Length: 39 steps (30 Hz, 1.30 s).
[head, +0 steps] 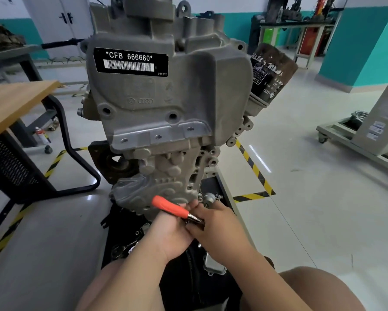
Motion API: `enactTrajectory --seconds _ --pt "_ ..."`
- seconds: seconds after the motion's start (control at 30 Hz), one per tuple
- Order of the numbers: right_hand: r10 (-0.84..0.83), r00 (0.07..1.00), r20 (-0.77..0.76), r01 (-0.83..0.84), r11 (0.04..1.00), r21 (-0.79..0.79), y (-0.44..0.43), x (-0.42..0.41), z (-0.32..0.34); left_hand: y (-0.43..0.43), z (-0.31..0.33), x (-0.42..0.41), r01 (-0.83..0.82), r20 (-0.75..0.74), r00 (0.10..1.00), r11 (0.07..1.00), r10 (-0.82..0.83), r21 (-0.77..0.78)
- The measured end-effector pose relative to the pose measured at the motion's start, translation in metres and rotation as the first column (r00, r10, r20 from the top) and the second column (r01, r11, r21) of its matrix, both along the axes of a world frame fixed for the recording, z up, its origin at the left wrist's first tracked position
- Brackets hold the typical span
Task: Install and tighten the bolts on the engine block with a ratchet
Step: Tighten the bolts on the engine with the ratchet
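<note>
Engine block [166,104] – a grey casting that is standing upright in the middle of the view, rising from a dark base whose details are hard to read. A black label [130,61] reading "*CFB 666660*" with a barcode is sitting high on its near face, and a worn black oil filter [272,72] is projecting at a tilt from its upper right side.

Both hands are working together at the lower right edge of the casting. The ratchet [169,207] is lying across them, its orange handle pointing up and to the left in front of the block, its metal neck disappearing under the right hand [220,230]. That hand is curling over the neck and gripping it; the tool's head is hidden. The left hand [173,232] is touching the right, its fingers [189,206] bending up behind the handle toward the block – whether they are pinching anything cannot be told. No bolt is showing clearly.

A wooden table [13,102] on a black frame is standing to the left, well apart from the block. Yellow-and-black tape [254,170] is marking the pale floor [300,198] on both sides, and a grey wheeled cart [377,131] is resting far to the right.
</note>
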State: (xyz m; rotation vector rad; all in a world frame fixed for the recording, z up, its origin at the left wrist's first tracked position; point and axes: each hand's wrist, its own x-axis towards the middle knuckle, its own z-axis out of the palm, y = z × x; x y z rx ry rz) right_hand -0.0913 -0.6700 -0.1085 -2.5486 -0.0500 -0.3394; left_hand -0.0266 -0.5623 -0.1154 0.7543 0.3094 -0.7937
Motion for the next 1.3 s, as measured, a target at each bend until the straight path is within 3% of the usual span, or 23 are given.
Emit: enactTrajectory --seconds 0.17,0.27,0.33,0.4,0.63,0.77,0.87,0.97,1.13,1.3 --pt "-0.036 0.999 0.023 0.036 0.999 -0.005 -0.005 -0.003 -0.003 -0.004 -0.001 -0.002 0.008 0.005 1.0 1.0 -0.008 0.014" --pt "-0.125 0.99 -0.068 0.138 0.959 0.248 -0.009 -0.006 -0.006 -0.007 -0.004 -0.003 0.001 0.001 1.0 0.991 -0.001 0.137" --pt "-0.203 0.973 -0.112 0.232 0.854 0.467 -0.015 -0.007 -0.008 -0.008 -0.006 -0.005 0.033 0.013 0.999 0.962 -0.038 0.27" --pt "-0.258 0.959 -0.119 0.279 0.783 0.556 -0.02 -0.008 -0.009 -0.009 -0.008 -0.01 0.096 0.056 0.991 0.939 -0.121 0.331" --pt "-0.144 0.981 -0.126 0.191 0.795 0.576 -0.024 -0.015 -0.018 -0.013 -0.008 -0.021 0.202 0.021 0.975 0.928 -0.219 0.314" --pt "-0.251 0.964 -0.087 0.25 0.746 0.617 -0.025 -0.021 -0.021 -0.01 -0.007 -0.022 0.229 -0.029 0.973 0.936 -0.23 0.269" --pt "-0.431 0.878 -0.206 0.415 0.475 0.776 -0.028 -0.028 -0.021 -0.002 -0.007 -0.019 0.107 -0.05 0.994 0.968 -0.098 0.229" --pt "-0.427 0.826 -0.368 0.493 0.229 0.84 -0.035 -0.037 -0.02 0.006 -0.014 -0.017 -0.007 -0.059 0.998 0.965 0.023 0.261" --pt "-0.327 0.875 -0.356 0.374 -0.009 0.928 -0.032 -0.048 -0.019 0.008 -0.027 -0.024 -0.029 -0.082 0.995 0.938 0.061 0.345" --pt "-0.259 0.916 -0.304 0.279 -0.131 0.951 -0.033 -0.052 -0.015 0.006 -0.03 -0.025 0.015 -0.071 0.997 0.933 0.012 0.36"
